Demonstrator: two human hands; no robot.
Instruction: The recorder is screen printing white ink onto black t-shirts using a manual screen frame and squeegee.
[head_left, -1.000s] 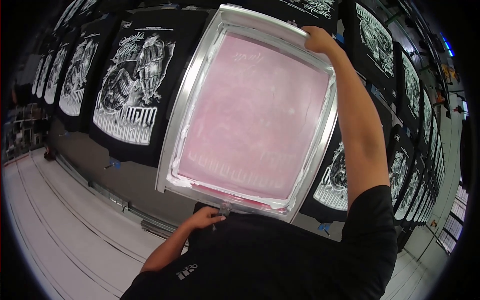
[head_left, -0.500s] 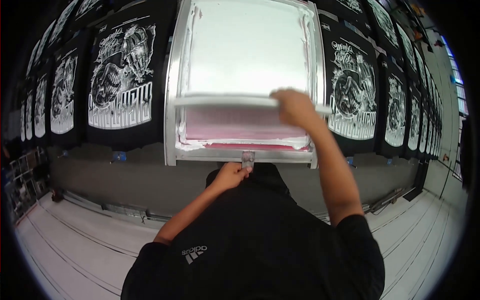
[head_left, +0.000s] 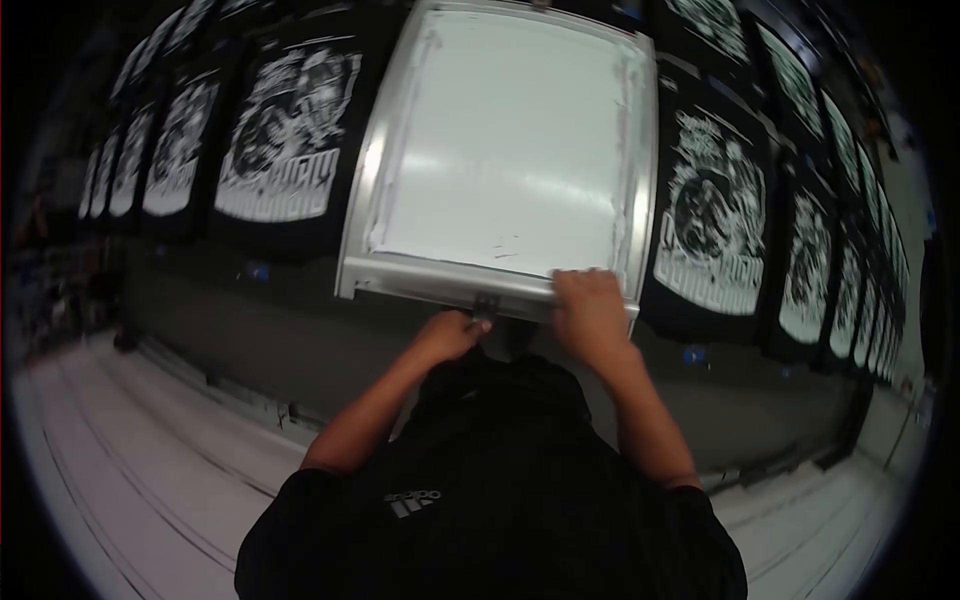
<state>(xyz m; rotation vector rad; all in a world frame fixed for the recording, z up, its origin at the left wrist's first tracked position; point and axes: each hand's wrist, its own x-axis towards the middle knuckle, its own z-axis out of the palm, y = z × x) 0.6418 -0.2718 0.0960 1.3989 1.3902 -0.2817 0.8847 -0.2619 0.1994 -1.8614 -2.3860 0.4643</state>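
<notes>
At centre, the right hand (head_left: pixel 592 312) is gripping a squeegee bar (head_left: pixel 450 279) lying crosswise over the printing screen's (head_left: pixel 374 160) lower end; the left hand (head_left: pixel 446 337) is clasping a bracket (head_left: pixel 487 304).

Place type: screen-printing workshop, judged from the items below.
Screen: rectangular silver metal frame (head_left: pixel 368 180) around a flat, white-coated mesh (head_left: pixel 500 140); smooth silver metal bar (head_left: pixel 440 277) across it at the near end.
Prints: flat black cloth pieces (head_left: pixel 712 200), shirt-like, bearing what looks like one repeated white-and-grey graphic; laid in rows along a long dark grey bench (head_left: pixel 210 325), left and right of the screen, with further ones toward the far edge.
Near edge: small blue fittings (head_left: pixel 258 271) spaced along it, below the cloth.
Floor: smooth, pale floor (head_left: pixel 110 470) with thin dark lines.
Far left: dim clutter (head_left: pixel 60 285), too dark to itemise.
</notes>
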